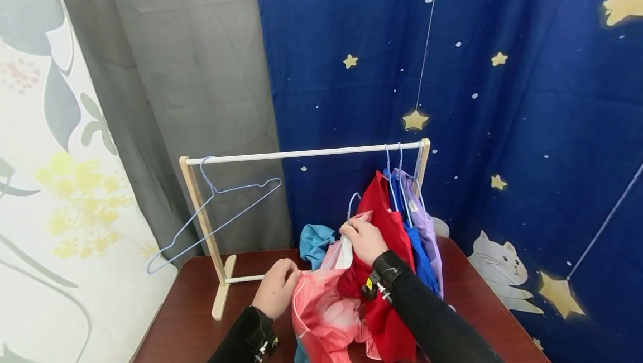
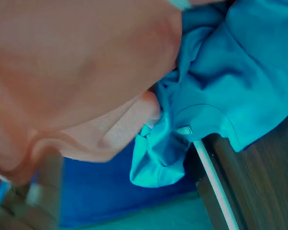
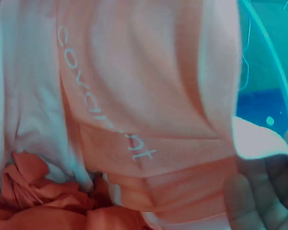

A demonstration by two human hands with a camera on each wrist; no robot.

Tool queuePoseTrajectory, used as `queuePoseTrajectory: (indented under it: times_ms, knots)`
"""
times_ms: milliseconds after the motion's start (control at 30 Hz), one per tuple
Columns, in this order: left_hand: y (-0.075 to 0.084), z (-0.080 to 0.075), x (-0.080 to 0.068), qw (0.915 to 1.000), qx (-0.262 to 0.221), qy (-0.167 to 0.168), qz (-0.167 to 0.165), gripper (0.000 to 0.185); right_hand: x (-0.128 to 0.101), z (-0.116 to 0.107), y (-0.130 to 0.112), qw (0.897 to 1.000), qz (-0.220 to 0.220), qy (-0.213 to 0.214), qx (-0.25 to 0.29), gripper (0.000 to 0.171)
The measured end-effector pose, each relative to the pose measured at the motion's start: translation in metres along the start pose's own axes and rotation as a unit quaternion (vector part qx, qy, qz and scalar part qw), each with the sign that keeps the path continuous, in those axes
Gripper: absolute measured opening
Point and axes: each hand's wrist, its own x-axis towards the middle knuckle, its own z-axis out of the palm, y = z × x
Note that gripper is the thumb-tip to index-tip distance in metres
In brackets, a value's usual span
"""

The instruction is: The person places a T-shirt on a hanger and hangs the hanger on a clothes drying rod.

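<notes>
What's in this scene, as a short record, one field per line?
Left hand: pinches the edge of the pink garment
Right hand: holds the pink garment near its hanger hook
Rack: white bar, wooden uprights
Bar's left end: bare blue hanger
Bar's right end: red garment, blue garment, purple garment
Behind pink garment: teal garment
Table: reddish brown

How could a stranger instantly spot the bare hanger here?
Find the clothes rack on the reddish-brown table. Follow its white rail to the end by the grey curtain, where a thin blue hanger hangs tilted. Unlike the hangers at the other end, it carries no clothes.
</notes>
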Motion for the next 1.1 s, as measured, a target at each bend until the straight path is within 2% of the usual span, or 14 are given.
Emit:
queuePoseTrajectory:
  times_ms: [67,133,200,267,333,467,533,600,733,833,900,967,1100]
  knots:
    - [0.001,-0.004,-0.006,0.9990,-0.003,-0.013,-0.043,0.015,0.000,0.000,0.001,1.000,0.006,0.013,0.005,0.019]
    - [0.005,-0.009,-0.013,0.9963,0.007,-0.037,-0.078,0.030,0.001,-0.001,0.001,1.000,0.008,0.025,0.010,0.019]
    - [0.010,-0.014,-0.019,0.9931,0.027,-0.070,-0.091,0.037,0.001,-0.001,0.000,0.999,0.007,0.031,0.011,0.020]
    - [0.015,-0.017,-0.025,0.9901,0.047,-0.105,-0.081,0.034,0.001,0.000,0.000,0.999,0.006,0.034,0.009,0.019]
    - [0.019,-0.016,-0.028,0.9890,0.055,-0.124,-0.058,0.025,0.001,0.002,0.000,0.999,0.006,0.035,0.004,0.019]
    - [0.027,-0.009,-0.029,0.9918,0.055,-0.113,-0.021,0.017,-0.001,0.007,0.000,0.999,-0.004,0.042,-0.016,0.020]
    - [0.028,-0.004,-0.029,0.9935,0.052,-0.099,-0.023,0.018,-0.002,0.010,0.000,0.999,-0.010,0.046,-0.023,0.020]
    - [0.027,-0.002,-0.030,0.9936,0.037,-0.097,-0.043,0.018,-0.002,0.011,0.000,0.999,-0.011,0.046,-0.024,0.019]
    - [0.019,0.000,-0.031,0.9870,-0.023,-0.144,-0.069,0.020,-0.004,0.012,-0.001,0.999,-0.014,0.047,-0.017,0.017]
    - [0.016,-0.001,-0.032,0.9814,-0.057,-0.174,-0.059,0.019,-0.005,0.013,0.000,0.999,-0.017,0.048,-0.020,0.016]
    - [0.018,-0.002,-0.031,0.9820,-0.059,-0.171,-0.054,0.014,-0.006,0.014,0.001,0.999,-0.013,0.046,-0.025,0.017]
    - [0.022,-0.001,-0.030,0.9870,-0.044,-0.149,-0.043,0.012,-0.008,0.016,0.001,0.998,-0.012,0.049,-0.035,0.017]
    - [0.033,0.007,-0.026,0.9975,0.026,-0.066,0.002,0.013,-0.011,0.020,-0.001,0.998,-0.009,0.048,-0.036,0.018]
